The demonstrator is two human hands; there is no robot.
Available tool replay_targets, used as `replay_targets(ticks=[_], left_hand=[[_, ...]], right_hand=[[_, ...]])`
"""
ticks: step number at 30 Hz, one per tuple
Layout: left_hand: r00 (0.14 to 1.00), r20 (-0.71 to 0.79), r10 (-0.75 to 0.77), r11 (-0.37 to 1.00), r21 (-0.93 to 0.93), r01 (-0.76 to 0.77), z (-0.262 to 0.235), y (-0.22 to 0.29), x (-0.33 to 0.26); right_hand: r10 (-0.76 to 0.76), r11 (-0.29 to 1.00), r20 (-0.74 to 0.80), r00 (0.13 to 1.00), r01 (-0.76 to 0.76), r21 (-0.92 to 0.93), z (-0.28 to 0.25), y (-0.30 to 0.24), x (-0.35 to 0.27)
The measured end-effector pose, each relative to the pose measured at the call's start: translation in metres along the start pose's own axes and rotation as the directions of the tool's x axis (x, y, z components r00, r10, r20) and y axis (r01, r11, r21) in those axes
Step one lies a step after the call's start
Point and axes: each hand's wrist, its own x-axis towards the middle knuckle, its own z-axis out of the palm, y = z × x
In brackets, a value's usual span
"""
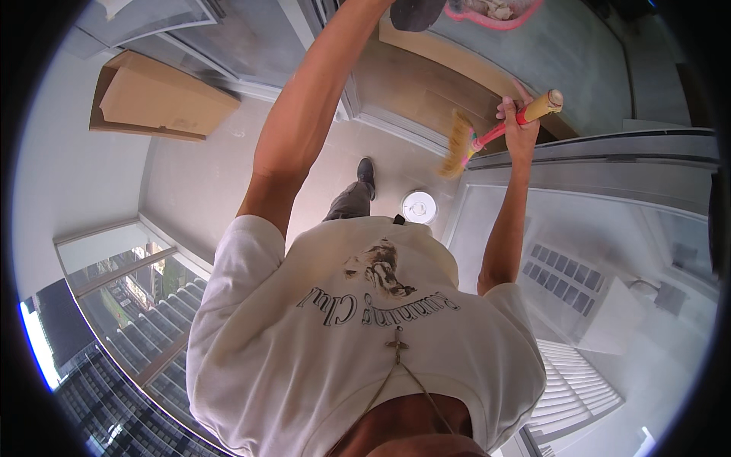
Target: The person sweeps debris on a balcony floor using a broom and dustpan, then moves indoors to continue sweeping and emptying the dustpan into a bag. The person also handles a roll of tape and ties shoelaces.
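Observation:
My right hand is closed around the handle of a short broom with straw-coloured bristles. Its handle is red and ends in a yellow grip, which points to the upper right. The bristles hang to the left of the hand, near the door track. My left forearm stretches to the top edge, where the hand is cut off. Beyond it, at the top, is part of a pink pan or basin with pale debris inside. Beside this pan is a dark grey thing that I cannot make out.
A flat piece of cardboard leans at the left wall. On the tiled floor, a round white object lies near my shoe. A raised sliding-door track crosses ahead. Glass panels stand on the right, and a railed window is at the lower left.

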Motion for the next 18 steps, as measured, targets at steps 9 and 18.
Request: replay_targets(ticks=[9, 18], left_hand=[[0.992, -0.017, 0.127, 0.992, -0.004, -0.127, -0.031, -0.088, 0.182], [0.982, -0.109, 0.153, 0.985, 0.103, -0.142, -0.037, -0.134, 0.330]], right_hand=[[0.103, 0.994, -0.205, 0.973, -0.108, -0.013, 0.011, 0.047, 0.044], [0.213, 0.974, -0.212, 0.954, -0.224, -0.027, -0.005, 0.108, 0.120]])
